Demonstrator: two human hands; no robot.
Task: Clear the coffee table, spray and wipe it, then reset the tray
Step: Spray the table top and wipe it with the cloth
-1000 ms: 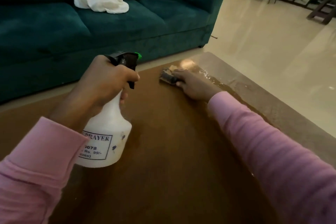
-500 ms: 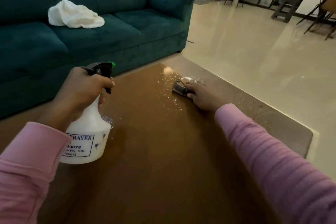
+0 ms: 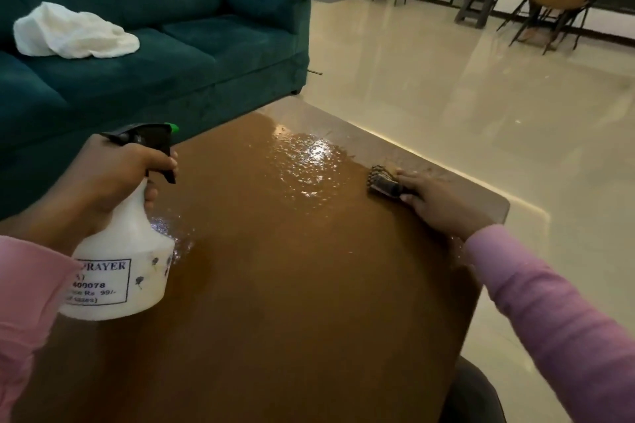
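Observation:
My left hand point(image 3: 113, 178) grips the neck of a white spray bottle point(image 3: 120, 271) with a black trigger and green nozzle, held upright over the near left of the brown coffee table point(image 3: 292, 302). Its fingers are on the trigger. My right hand point(image 3: 439, 203) presses a small dark checked cloth point(image 3: 383, 182) flat on the table near its far right edge. A patch of shiny wet droplets point(image 3: 305, 161) lies between the two hands, toward the far corner. More wet spots glisten beside the bottle. No tray is in view.
A teal sofa point(image 3: 171, 45) stands behind the table's far left side, with a crumpled white cloth point(image 3: 72, 33) on its seat. Glossy cream floor point(image 3: 481, 96) spreads to the right. Chairs and a stool point(image 3: 477, 7) stand at the far back.
My right hand has slid the cloth rightward along the far part of the table to its right edge. The wet patch now lies uncovered left of it. The bottle stays in my left hand.

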